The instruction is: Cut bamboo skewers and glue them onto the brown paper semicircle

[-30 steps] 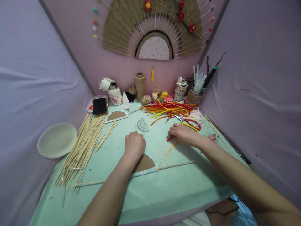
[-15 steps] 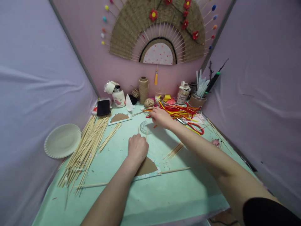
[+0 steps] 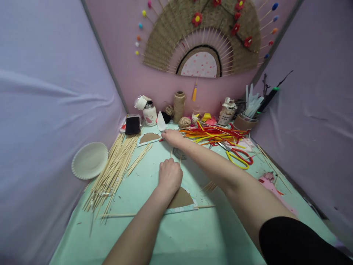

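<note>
My left grip (image 3: 169, 176) is fisted, pinning the brown cardboard piece (image 3: 180, 198), while my right grip (image 3: 172, 137), fingers loosely curled, reaches beyond it toward the second cardboard piece (image 3: 149, 138) up-left.

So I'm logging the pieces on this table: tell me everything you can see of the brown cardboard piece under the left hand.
The brown cardboard piece is flat, a fan or half-round shape of plain brown card with a pale patterned strip along its straight near edge. It lies on the mint-green table cover near the front middle. The left hand rests closed on its far part and hides it. A thin wooden stick runs along or under its near edge, sticking out both sides. The right hand is well away from it.
</note>
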`<action>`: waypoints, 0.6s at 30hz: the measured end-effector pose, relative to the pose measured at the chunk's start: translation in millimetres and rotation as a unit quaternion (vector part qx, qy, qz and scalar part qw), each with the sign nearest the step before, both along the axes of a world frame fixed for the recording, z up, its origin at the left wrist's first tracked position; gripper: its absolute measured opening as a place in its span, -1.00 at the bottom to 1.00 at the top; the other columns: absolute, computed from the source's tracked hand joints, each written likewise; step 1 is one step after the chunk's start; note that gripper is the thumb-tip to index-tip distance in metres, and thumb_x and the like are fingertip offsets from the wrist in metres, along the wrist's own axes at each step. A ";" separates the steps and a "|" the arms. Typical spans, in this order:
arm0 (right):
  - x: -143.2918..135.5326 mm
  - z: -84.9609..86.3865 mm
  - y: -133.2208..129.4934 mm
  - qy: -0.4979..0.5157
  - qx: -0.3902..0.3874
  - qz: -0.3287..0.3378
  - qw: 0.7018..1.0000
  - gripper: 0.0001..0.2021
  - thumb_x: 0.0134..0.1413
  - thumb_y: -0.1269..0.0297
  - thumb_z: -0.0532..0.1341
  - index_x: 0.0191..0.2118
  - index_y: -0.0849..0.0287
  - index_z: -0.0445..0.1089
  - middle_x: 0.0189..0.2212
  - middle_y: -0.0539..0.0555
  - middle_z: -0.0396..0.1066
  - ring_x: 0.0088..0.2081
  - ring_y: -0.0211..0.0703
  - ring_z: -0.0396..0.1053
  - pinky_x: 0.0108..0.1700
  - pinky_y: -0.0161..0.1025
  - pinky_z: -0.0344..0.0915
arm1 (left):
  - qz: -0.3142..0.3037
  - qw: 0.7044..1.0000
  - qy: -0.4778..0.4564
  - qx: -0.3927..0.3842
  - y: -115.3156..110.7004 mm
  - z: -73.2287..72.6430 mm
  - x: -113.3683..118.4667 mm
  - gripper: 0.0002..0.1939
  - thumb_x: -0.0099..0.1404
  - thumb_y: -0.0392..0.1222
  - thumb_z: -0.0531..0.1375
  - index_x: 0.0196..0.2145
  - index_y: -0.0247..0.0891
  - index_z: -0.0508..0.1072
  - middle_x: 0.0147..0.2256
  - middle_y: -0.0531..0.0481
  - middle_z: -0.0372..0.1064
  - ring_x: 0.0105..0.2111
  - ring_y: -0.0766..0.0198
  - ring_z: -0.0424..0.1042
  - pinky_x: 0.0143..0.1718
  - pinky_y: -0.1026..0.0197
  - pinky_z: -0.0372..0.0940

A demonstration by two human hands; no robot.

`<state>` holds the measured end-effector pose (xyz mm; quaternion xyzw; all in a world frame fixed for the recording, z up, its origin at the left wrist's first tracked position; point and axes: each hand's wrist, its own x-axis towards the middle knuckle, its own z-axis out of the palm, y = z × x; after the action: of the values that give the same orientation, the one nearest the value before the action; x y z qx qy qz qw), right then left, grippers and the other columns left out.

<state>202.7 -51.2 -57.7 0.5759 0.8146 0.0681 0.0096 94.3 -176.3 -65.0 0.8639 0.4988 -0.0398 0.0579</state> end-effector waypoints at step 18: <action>216.1 18.6 -190.3 -0.025 -0.191 -0.346 0.918 -0.73 0.25 0.19 0.18 -0.01 0.20 0.37 -0.05 0.13 0.41 -0.13 -0.12 0.43 -0.10 -0.06 0.42 | -0.005 1.000 0.003 0.003 0.7 -1.7 0.3 -0.64 0.31 -0.31 -0.06 -0.26 -0.34 0.55 -0.20 -0.28 0.41 -0.11 0.01 0.36 -0.13 0.04 0.14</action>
<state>418.8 -241.5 -39.1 0.8070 0.5616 -0.0821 0.1632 94.6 -175.6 -66.6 0.8664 0.4948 -0.0416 0.0535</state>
